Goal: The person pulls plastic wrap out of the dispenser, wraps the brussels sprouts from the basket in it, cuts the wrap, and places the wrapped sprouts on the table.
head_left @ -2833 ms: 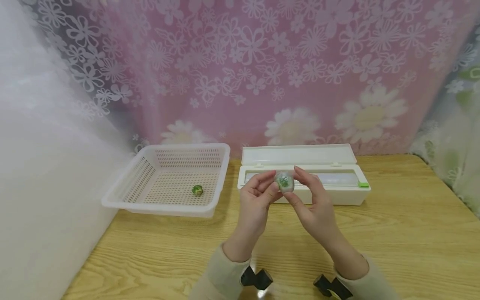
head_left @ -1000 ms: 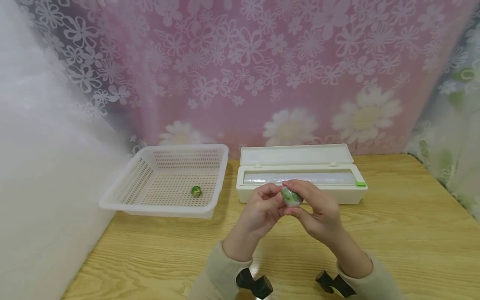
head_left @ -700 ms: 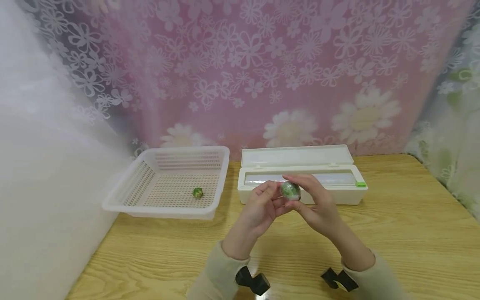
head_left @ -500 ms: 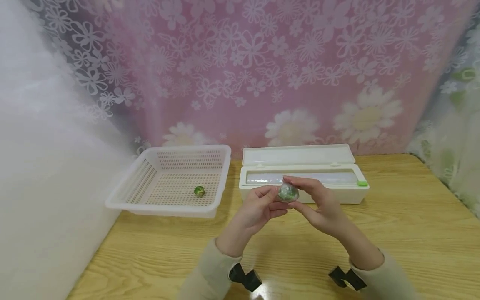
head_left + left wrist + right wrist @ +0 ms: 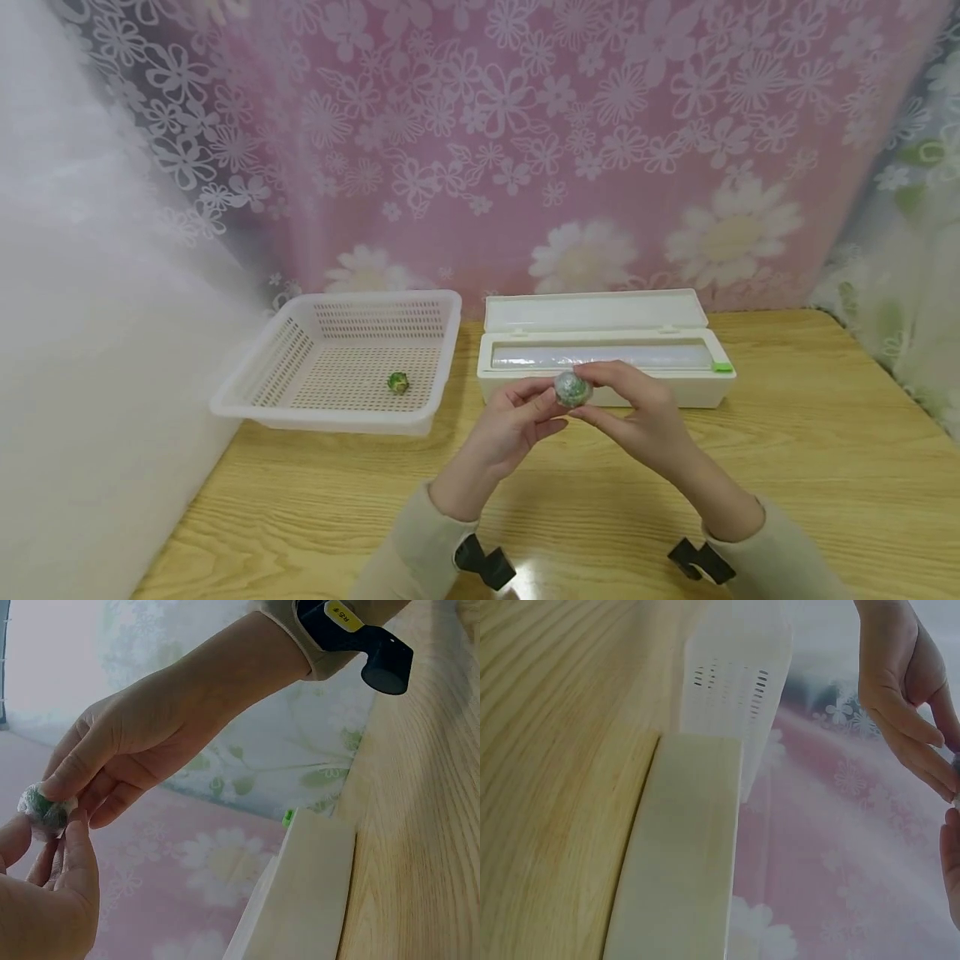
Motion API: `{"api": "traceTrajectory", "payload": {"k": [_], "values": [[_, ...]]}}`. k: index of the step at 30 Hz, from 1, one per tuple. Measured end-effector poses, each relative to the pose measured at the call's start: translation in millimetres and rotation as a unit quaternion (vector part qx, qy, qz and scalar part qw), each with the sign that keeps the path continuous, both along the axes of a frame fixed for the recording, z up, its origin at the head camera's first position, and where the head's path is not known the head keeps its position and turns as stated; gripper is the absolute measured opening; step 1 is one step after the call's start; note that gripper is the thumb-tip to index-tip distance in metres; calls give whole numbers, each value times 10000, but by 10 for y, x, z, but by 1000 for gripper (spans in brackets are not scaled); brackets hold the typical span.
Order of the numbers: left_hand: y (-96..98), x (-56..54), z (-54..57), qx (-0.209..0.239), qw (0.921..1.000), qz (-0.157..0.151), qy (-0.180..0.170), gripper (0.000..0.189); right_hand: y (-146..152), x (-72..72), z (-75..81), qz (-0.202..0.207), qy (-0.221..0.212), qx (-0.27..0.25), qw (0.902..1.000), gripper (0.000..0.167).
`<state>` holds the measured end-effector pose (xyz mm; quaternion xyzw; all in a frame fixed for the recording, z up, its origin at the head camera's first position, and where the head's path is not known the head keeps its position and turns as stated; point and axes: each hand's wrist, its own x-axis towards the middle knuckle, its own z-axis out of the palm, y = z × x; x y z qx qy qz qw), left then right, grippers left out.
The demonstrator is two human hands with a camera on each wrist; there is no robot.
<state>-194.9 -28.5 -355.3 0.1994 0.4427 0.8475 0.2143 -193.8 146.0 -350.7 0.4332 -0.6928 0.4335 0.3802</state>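
In the head view a small green Brussels sprout wrapped in clear film (image 5: 573, 389) is held up between both hands, above the table and in front of the film box. My left hand (image 5: 517, 425) pinches its left side between thumb and fingers. From the right, my right hand (image 5: 645, 417) grips it with thumb below and fingertips on top. The left wrist view shows the wrapped sprout (image 5: 46, 812) between the fingers of both hands, its film crinkled and shiny. In the right wrist view only a sliver of it shows at the right edge.
A white plastic basket (image 5: 330, 417) stands at left with one bare Brussels sprout (image 5: 398, 382) inside. Behind the hands sits a white cling film box (image 5: 675, 390), lid raised, holding a film roll (image 5: 600, 356), with a green slider (image 5: 722, 367) at its right end.
The wrapped sprout has been turned about between the fingers of both hands and has shifted slightly down. Both hands keep hold of it. Basket and box stay in place.
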Motion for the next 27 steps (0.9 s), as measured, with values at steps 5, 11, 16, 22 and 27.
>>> {"api": "traceTrajectory", "payload": {"k": [5,11,16,22,27], "values": [[-30,-7,-31,-373,9990,169,162,12,35,2,-30,-73,-10,21,10000,42],[-143,-55,-133,-1157,9897,520,663,30,162,6,-88,-294,-268,129,9991,42],[-279,-90,-213,-1927,9704,791,1224,35,330,36,-146,-664,-713,284,9948,41],[-437,-103,-267,-2929,9318,1078,1851,32,573,52,-208,-1042,-822,387,9904,43],[-533,-136,-290,-3571,8856,1458,2587,33,812,29,-237,-1524,-774,445,9843,46]]}}
